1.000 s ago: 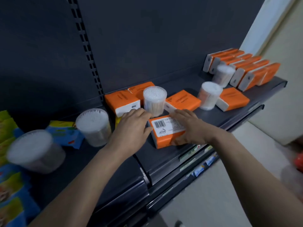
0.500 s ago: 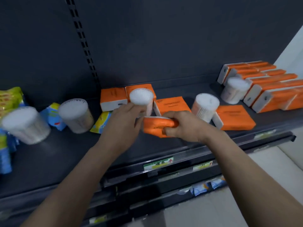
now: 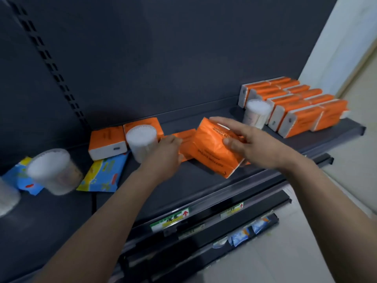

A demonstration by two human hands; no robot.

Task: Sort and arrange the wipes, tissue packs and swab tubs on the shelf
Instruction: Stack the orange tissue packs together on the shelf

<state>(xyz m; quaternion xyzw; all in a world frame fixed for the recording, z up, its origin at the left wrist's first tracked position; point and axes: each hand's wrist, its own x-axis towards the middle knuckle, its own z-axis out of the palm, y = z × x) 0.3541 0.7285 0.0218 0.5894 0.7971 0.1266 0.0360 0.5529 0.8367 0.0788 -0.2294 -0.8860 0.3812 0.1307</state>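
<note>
My right hand (image 3: 251, 144) grips an orange tissue pack (image 3: 212, 152), held tilted just above the dark shelf (image 3: 183, 190). My left hand (image 3: 163, 158) lies beside a white swab tub (image 3: 140, 139), its fingertips on a flat orange pack (image 3: 185, 134) lying behind the held one. Two more orange packs (image 3: 106, 141) sit behind the tub. A neat row of orange packs (image 3: 295, 111) stands at the shelf's right end, with a swab tub (image 3: 257, 113) in front of it. Blue-and-yellow wipes packs (image 3: 104, 174) and another tub (image 3: 54, 170) are on the left.
A further tub (image 3: 6, 197) shows at the left edge. The shelf's front rail carries price labels (image 3: 169, 219). Blue packets (image 3: 244, 233) lie on a lower shelf. A pale wall (image 3: 336, 48) closes off the right side.
My right hand has picked the orange pack off the shelf, turned it over and carried it rightward. My left hand has slid off the swab tub toward the flat pack.
</note>
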